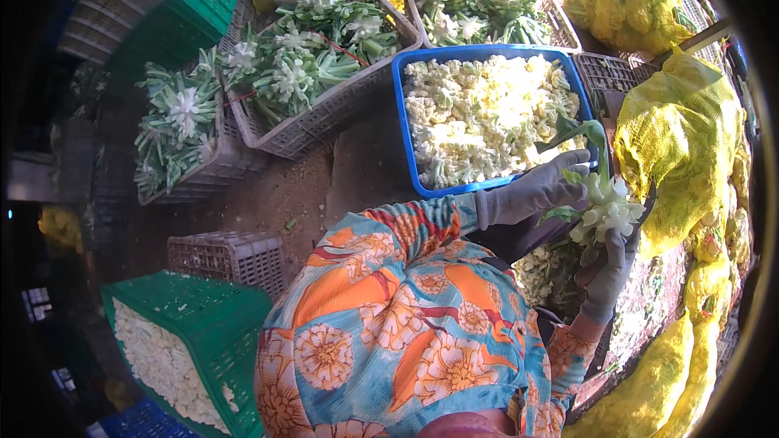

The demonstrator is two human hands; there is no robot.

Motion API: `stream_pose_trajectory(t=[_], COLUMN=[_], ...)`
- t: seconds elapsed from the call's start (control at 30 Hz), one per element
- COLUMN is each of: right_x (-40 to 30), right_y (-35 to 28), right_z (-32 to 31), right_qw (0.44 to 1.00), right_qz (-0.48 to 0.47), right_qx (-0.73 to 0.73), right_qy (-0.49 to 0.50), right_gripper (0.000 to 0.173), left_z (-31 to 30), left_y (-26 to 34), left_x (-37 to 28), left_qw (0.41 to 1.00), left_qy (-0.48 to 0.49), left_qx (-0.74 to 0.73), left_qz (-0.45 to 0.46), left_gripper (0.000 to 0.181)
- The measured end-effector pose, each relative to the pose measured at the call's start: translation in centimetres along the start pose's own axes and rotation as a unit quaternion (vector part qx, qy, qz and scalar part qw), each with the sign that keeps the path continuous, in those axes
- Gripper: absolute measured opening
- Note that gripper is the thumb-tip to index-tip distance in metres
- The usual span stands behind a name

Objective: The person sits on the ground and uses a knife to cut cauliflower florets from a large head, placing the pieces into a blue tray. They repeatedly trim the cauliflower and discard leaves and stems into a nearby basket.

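My left hand (538,191), in a grey glove, grips a trimmed cauliflower core (605,209) with pale cut stubs and a few green leaves. My right hand (608,273), also gloved, is at the core's lower side, fingers against it. It holds a dark knife (650,203), whose blade stands up beside the core; the handle is hidden. Directly beyond my left hand is a blue-rimmed tub (403,133) full of cauliflower florets (487,115). Leaves and trimmings (548,273) lie below the hands.
Plastic crates (328,115) of leafy cauliflower cores stand beyond and to the left. Yellow mesh sacks (681,127) line the right side. A green crate (188,310) of white pieces lies at lower left, near an upturned grey crate (228,255).
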State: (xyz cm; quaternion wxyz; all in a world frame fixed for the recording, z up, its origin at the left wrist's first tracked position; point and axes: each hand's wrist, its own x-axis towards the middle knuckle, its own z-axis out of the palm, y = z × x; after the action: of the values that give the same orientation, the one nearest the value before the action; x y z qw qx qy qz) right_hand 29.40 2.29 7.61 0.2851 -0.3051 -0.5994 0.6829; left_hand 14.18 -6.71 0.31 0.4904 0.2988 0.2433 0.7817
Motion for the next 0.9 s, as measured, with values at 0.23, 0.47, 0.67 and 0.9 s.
stream_pose_trajectory(t=[0.23, 0.47, 0.67, 0.9], right_x=[-0.8, 1.8, 3.7, 1.9], right_y=[1.2, 2.5, 4.8, 8.0], right_z=[6.3, 2.4, -1.1, -4.1], right_qw=[0.985, 0.988, 0.988, 0.978], right_qz=[0.032, 0.070, 0.146, 0.189], right_qx=[-0.063, -0.097, -0.032, 0.088], right_qy=[-0.160, -0.103, -0.023, 0.025], right_gripper=[0.045, 0.033, 0.033, 0.035], left_z=[-4.3, -17.5, -25.2, -26.9], left_y=[2.9, 13.0, 21.1, 11.7], left_x=[-5.9, -9.0, -10.5, -3.1], left_qw=[0.970, 0.714, 0.215, 0.548], left_qy=[0.026, 0.369, 0.466, 0.308], left_qx=[-0.240, 0.560, 0.858, 0.777], left_qz=[-0.011, 0.201, -0.028, 0.014], left_gripper=[0.057, 0.045, 0.074, 0.038])
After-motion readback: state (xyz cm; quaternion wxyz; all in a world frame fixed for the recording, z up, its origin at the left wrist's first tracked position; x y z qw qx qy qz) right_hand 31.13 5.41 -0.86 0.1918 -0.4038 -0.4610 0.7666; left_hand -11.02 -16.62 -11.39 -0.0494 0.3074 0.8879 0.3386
